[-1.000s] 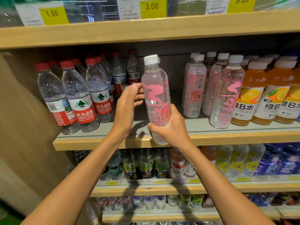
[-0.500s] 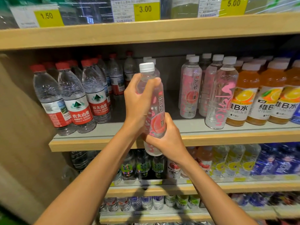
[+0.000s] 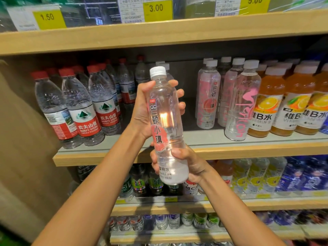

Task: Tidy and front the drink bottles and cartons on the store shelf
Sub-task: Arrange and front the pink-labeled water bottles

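Head view: shelf [image 3: 230, 150] front edge lay open between water bottles [image 3: 83, 110] and pink bottles [image 3: 207, 96]; your left hand [image 3: 142, 110] gripped the peach bottle [image 3: 165, 121] high, right hand [image 3: 192, 167] low.

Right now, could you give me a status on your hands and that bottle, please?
Left hand grips white-capped peach-water bottle high, right hand low. Bottle off the shelf, tilted, label toward camera. Shelf gap ahead unobstructed.

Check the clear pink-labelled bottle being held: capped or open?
Capped: the white ribbed cap sits on the neck of the clear pink-labelled plastic bottle.
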Tool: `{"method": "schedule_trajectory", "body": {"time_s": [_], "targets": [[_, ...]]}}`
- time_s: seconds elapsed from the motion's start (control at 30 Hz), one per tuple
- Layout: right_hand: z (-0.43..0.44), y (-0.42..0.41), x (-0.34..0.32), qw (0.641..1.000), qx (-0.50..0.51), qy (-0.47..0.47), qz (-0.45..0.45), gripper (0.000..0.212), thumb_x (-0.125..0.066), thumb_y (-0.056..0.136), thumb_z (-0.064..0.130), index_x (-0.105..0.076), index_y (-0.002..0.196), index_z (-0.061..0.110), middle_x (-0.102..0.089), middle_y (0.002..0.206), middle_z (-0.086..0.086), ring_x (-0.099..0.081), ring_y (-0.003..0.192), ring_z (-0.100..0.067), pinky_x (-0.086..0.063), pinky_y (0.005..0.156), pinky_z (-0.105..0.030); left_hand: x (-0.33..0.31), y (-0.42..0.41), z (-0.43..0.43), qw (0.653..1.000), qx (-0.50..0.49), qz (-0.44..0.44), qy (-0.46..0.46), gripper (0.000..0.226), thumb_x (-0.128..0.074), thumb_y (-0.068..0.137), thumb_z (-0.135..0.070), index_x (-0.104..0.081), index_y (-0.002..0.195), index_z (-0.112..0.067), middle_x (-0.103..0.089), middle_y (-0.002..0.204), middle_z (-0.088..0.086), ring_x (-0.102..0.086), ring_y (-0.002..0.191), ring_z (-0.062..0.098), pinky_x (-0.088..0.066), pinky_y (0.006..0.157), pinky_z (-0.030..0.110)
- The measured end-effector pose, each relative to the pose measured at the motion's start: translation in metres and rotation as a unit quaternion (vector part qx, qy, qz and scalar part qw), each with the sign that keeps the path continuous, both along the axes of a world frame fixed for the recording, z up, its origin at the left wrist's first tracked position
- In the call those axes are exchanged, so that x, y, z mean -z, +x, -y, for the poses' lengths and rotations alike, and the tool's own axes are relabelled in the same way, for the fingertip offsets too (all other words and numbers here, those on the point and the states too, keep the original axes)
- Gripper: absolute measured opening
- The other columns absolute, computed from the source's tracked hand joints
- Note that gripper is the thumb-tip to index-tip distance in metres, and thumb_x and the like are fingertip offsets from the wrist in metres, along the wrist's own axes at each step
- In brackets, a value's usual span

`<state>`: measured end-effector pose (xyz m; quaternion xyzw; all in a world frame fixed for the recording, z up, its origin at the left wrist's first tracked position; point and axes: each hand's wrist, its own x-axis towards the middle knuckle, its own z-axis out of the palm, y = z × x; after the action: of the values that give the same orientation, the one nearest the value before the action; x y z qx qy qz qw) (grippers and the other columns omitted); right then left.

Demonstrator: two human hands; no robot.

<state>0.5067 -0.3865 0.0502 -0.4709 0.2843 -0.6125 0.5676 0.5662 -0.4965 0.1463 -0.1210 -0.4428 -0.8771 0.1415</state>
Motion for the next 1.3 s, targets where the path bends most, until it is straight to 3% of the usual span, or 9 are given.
{"method": "schedule_trajectory", "body": {"time_s": [0.1, 0.23, 0.43, 0.63, 0.7, 0.8, 0.97, 1.13, 1.3], "targets": [[-0.006, -0.002, -0.004, 0.994, 0.095, -0.01, -0.047, 0.055, -0.083, 0.061, 0.037, -0.063, 0.105, 0.012, -0.066, 0.088, -0.012, -0.064, 0.074, -0.024, -0.054, 0.073, -0.036, -0.002, 0.002, 0.003, 0.987, -0.129, 0.056, -0.083, 0.05, -0.072, 0.073, -0.046, -0.066, 0.107, -0.01, -0.07, 0.099, 0.01, -0.067, 0.087, 0.022, -0.054, 0.078, 0.036], [-0.012, -0.004, -0.011, 0.961, 0.256, 0.005, -0.106, 0.044, -0.078, 0.059, 0.032, -0.065, 0.097, 0.012, -0.071, 0.083, -0.005, -0.068, 0.072, -0.018, -0.055, 0.066, -0.029, -0.001, 0.007, 0.003, 0.904, -0.364, 0.078, -0.212, 0.034, -0.054, 0.094, -0.041, -0.066, 0.108, -0.012, -0.073, 0.1, 0.004, -0.069, 0.093, 0.016, -0.055, 0.08, 0.029], [-0.009, 0.004, -0.009, 0.83, 0.485, 0.006, -0.275, 0.047, -0.083, 0.069, 0.025, -0.056, 0.106, 0.016, -0.068, 0.091, 0.003, -0.066, 0.083, -0.012, -0.055, 0.072, -0.031, -0.003, 0.009, -0.022, 0.828, -0.471, 0.065, -0.298, 0.036, -0.05, 0.097, -0.039, -0.067, 0.11, -0.01, -0.069, 0.109, 0.006, -0.067, 0.099, 0.014, -0.053, 0.083, 0.026], [-0.007, 0.02, 0.0, 0.721, 0.576, 0.036, -0.384, 0.071, -0.077, 0.07, 0.046, -0.04, 0.125, 0.02, -0.063, 0.107, 0.002, -0.062, 0.091, -0.017, -0.052, 0.072, -0.038, -0.004, -0.002, -0.044, 0.796, -0.556, 0.066, -0.231, 0.028, -0.076, 0.08, -0.033, -0.065, 0.097, -0.014, -0.07, 0.088, -0.004, -0.067, 0.076, 0.003, -0.054, 0.07, 0.02], [-0.009, 0.022, 0.004, 0.734, 0.557, 0.024, -0.388, 0.072, -0.073, 0.074, 0.048, -0.035, 0.129, 0.021, -0.061, 0.112, 0.003, -0.061, 0.097, -0.016, -0.052, 0.076, -0.039, -0.008, -0.004, -0.045, 0.792, -0.573, 0.061, -0.201, 0.018, -0.077, 0.078, -0.023, -0.067, 0.088, -0.012, -0.07, 0.08, 0.0, -0.064, 0.07, 0.007, -0.054, 0.067, 0.024], [-0.015, 0.016, 0.003, 0.818, 0.471, 0.003, -0.329, 0.067, -0.068, 0.074, 0.054, -0.037, 0.127, 0.027, -0.061, 0.115, 0.01, -0.061, 0.104, -0.008, -0.052, 0.084, -0.033, -0.014, -0.002, -0.041, 0.806, -0.557, 0.055, -0.191, 0.007, -0.071, 0.077, -0.01, -0.065, 0.073, -0.013, -0.062, 0.065, -0.004, -0.057, 0.061, 0.008, -0.05, 0.061, 0.026], [-0.031, -0.008, -0.007, 0.97, 0.191, 0.037, -0.148, 0.08, -0.076, 0.061, 0.063, -0.052, 0.124, 0.019, -0.069, 0.114, -0.001, -0.064, 0.108, -0.019, -0.051, 0.091, -0.03, -0.023, 0.009, -0.026, 0.949, -0.297, 0.074, -0.076, 0.008, -0.065, 0.068, -0.015, -0.063, 0.073, -0.009, -0.063, 0.066, 0.003, -0.059, 0.056, 0.018, -0.047, 0.062, 0.029], [-0.033, -0.007, -0.016, 0.991, 0.04, 0.011, -0.13, 0.08, -0.078, 0.066, 0.054, -0.051, 0.124, 0.005, -0.064, 0.114, -0.019, -0.062, 0.107, -0.031, -0.049, 0.095, -0.043, -0.022, 0.006, -0.016, 0.999, -0.028, 0.003, -0.024, 0.031, -0.073, 0.06, -0.023, -0.057, 0.083, -0.01, -0.06, 0.076, 0.004, -0.058, 0.061, 0.019, -0.048, 0.062, 0.027], [-0.029, 0.002, -0.029, 0.986, 0.092, 0.005, -0.141, 0.051, -0.08, 0.065, 0.026, -0.059, 0.107, 0.007, -0.068, 0.096, -0.013, -0.068, 0.086, -0.028, -0.054, 0.081, -0.038, -0.012, -0.007, -0.013, 0.993, 0.116, -0.036, -0.007, 0.033, -0.078, 0.062, -0.022, -0.059, 0.084, -0.007, -0.063, 0.077, 0.006, -0.061, 0.061, 0.021, -0.051, 0.063, 0.029]]}}
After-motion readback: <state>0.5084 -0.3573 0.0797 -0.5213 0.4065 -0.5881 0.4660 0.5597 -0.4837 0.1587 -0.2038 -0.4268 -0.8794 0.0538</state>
